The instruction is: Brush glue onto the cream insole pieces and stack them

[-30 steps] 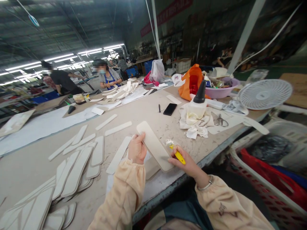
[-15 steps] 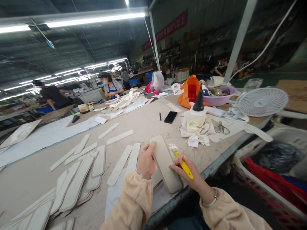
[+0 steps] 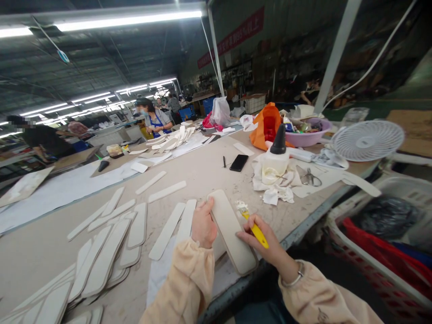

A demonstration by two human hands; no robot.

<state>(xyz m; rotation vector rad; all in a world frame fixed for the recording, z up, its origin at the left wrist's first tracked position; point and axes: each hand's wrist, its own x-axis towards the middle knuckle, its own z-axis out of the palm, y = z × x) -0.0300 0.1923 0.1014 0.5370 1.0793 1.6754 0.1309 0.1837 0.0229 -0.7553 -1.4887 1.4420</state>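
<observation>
My left hand (image 3: 203, 224) grips the left edge of a long beige rounded panel (image 3: 229, 229) held over the near table edge. My right hand (image 3: 266, 245) is closed on a yellow-handled brush (image 3: 254, 225) whose white, glue-laden bristles rest by the panel's right edge; its fingers also touch the panel. A glue bottle with a black nozzle (image 3: 276, 155) stands on white rags beyond. More beige strips (image 3: 168, 229) lie flat to the left.
Stacked panels (image 3: 101, 256) fill the near left. A black phone (image 3: 239, 162), scissors (image 3: 308, 177), a white fan (image 3: 367, 139), an orange bag (image 3: 268, 123) and a pink basin (image 3: 308, 135) sit on the table (image 3: 202, 171). A red basket (image 3: 381, 252) stands at the right. People work at the far end.
The panel swung from lying across toward the right to pointing nearly straight away, both hands still on it; the view lifted slightly.
</observation>
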